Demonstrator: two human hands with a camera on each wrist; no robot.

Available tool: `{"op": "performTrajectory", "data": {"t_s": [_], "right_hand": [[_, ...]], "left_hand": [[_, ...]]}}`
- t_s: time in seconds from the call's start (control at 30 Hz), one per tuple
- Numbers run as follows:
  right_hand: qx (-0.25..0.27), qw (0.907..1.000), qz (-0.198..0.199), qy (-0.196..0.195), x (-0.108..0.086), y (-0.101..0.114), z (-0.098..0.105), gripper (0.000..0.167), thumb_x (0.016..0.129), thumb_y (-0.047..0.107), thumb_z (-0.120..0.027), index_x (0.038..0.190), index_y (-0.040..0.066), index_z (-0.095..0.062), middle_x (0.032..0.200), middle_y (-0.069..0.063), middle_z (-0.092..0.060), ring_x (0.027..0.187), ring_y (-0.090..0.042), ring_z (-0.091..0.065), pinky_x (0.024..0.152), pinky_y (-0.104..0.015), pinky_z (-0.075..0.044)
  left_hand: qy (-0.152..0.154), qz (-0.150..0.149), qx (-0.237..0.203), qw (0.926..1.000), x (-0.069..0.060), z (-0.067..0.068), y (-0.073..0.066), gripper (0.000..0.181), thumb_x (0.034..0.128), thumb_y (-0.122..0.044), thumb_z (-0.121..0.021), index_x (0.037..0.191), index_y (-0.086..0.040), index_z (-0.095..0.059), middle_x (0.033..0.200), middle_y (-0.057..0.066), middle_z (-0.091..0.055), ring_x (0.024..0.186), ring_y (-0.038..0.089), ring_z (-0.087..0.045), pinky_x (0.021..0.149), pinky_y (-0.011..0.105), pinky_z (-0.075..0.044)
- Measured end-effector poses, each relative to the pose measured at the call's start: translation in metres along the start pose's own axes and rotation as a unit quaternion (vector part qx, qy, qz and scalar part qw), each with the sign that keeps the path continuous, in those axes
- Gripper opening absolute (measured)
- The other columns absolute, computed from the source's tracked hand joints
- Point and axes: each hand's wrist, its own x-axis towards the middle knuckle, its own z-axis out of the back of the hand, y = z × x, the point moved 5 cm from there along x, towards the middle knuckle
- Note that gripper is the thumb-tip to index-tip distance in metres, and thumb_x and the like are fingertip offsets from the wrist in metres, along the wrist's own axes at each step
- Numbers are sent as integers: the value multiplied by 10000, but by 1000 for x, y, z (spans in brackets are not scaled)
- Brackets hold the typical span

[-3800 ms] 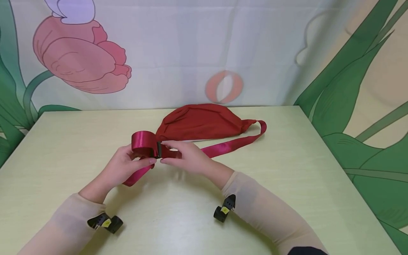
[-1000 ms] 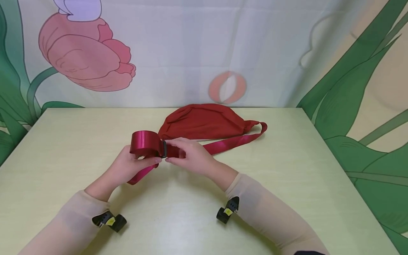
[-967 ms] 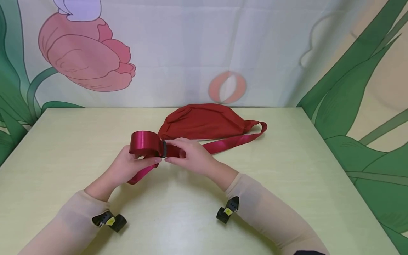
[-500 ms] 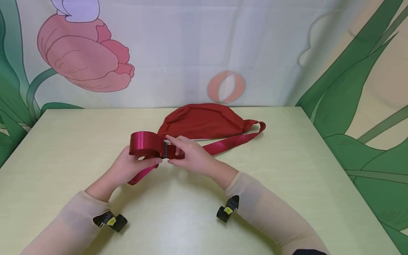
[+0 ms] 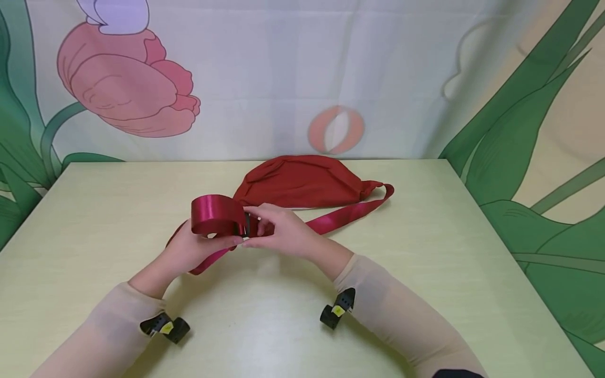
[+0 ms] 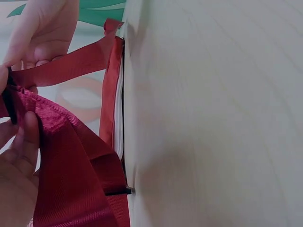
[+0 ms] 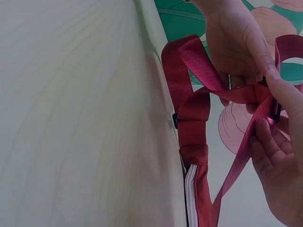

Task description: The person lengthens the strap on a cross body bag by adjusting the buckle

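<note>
A red waist bag point(image 5: 300, 182) lies near the table's back edge, its shiny dark-red strap point(image 5: 342, 218) running from its right end to the hands. The left hand point(image 5: 189, 248) grips the strap beside a black buckle point(image 5: 247, 224), with a wide strap loop point(image 5: 216, 211) standing above it. The right hand point(image 5: 283, 231) pinches strap and buckle from the right side, its fingertips close to the left thumb. In the right wrist view the black buckle point(image 7: 277, 111) sits between both hands. A white zipper point(image 6: 119, 111) shows along the bag in the left wrist view.
The pale table point(image 5: 264, 325) ends at a back edge against a hanging cloth point(image 5: 264, 79) printed with flowers and leaves. A small black device with a yellow mark is worn on each sleeve. Another black slider point(image 7: 175, 120) sits on the strap near the bag.
Since half a second ago the right index finger has come down onto the buckle. More strap shows behind the left hand. Compared with the oldest frame, both hands are slightly further right.
</note>
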Motion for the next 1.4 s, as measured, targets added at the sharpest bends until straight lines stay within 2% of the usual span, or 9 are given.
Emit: {"op": "performTrajectory", "data": {"t_s": [0.1,0.23,0.33,0.43,0.6,0.77,0.9,1.13,1.4], "right_hand": [[213,9997,-132,-15,0,-2,1,578,765,193,-781,1272,37,-551,882,0,-597,759,-64,-567,701,-193,-489],[656,9971,-393,-33,1,-6,2,531,785,155,-761,1258,26,-555,863,-24,-623,769,-83,-591,737,-201,-502],[931,9939,-595,-13,1,-8,3,530,800,152,-745,1271,20,-542,878,-34,-633,791,-98,-603,746,-211,-506],[1200,9898,-770,-50,2,-10,4,536,800,142,-743,1280,22,-538,882,-41,-637,806,-120,-608,748,-226,-512],[1552,9830,-976,-105,1,-12,4,530,791,110,-746,1275,28,-546,851,-51,-636,799,-152,-607,739,-251,-519],[1590,9814,-1077,-59,0,-12,5,546,786,119,-753,1282,30,-542,839,-49,-634,789,-160,-602,717,-262,-515],[1552,9820,-1080,-23,-1,-13,4,536,786,138,-756,1274,47,-554,835,-43,-632,789,-163,-598,706,-266,-512],[1474,9844,-955,-19,-1,-13,5,477,792,154,-753,1237,95,-591,809,-31,-625,783,-162,-590,687,-273,-505],[1421,9856,-915,-44,-2,-13,7,437,796,175,-749,1205,109,-610,807,-18,-626,768,-167,-587,669,-286,-495]], "left_hand": [[73,-247,-27,9997,1,-2,-2,477,809,-139,-736,1218,-55,-506,1120,74,-580,984,219,-570,810,379,-490],[53,-354,86,9993,2,-4,-2,452,792,-121,-751,1185,-53,-539,1066,62,-615,911,190,-601,778,315,-507],[-166,-423,574,9973,1,-5,-3,441,760,-110,-778,1142,-49,-566,982,57,-641,804,170,-599,687,277,-507],[-445,-609,1058,9915,1,-5,-8,429,746,-79,-783,1118,-35,-574,936,66,-650,742,168,-580,620,275,-488],[-661,-891,1151,9871,1,-3,-13,530,716,-30,-796,1175,-27,-530,1041,90,-627,876,199,-596,687,339,-515],[-608,-1068,1165,9856,1,-2,-15,551,706,-32,-804,1187,-40,-534,1079,81,-601,958,214,-576,733,391,-522],[-511,-1041,1397,9834,0,-1,-13,485,713,-56,-805,1144,-53,-582,1040,64,-621,940,213,-568,733,397,-524],[-532,-878,2016,9741,-4,3,-11,279,729,-115,-803,981,-58,-699,963,51,-643,904,221,-526,712,415,-500],[-368,-447,2255,9725,-8,9,-1,389,760,-170,-783,1098,-17,-667,1074,105,-617,1013,276,-513,781,452,-496]]}}
